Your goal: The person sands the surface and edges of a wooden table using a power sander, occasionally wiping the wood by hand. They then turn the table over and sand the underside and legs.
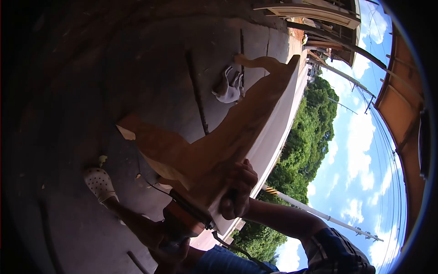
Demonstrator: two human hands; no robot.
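The view is tilted, with sky on the right. A large curved brown wooden piece (237,121) runs diagonally across the middle, its outline wavy with projecting ends. My right hand (239,189), at the end of a plaid-sleeved arm, has its fingers curled against the near part of the wood. Lower left of it, my left hand (171,244) is closed around an orange and black power tool (182,219). The tool lies against or just beside the wood's near end; its contact is hidden. Shadow hides part of the left fingers.
A shoe with holes (99,183) stands on the dark paved floor (150,59). A white and brown animal (226,93) lies beyond the wood, near a dark strip (196,91). Trees (315,123), a utility pole (319,213) and a roof edge (401,109) lie rightward.
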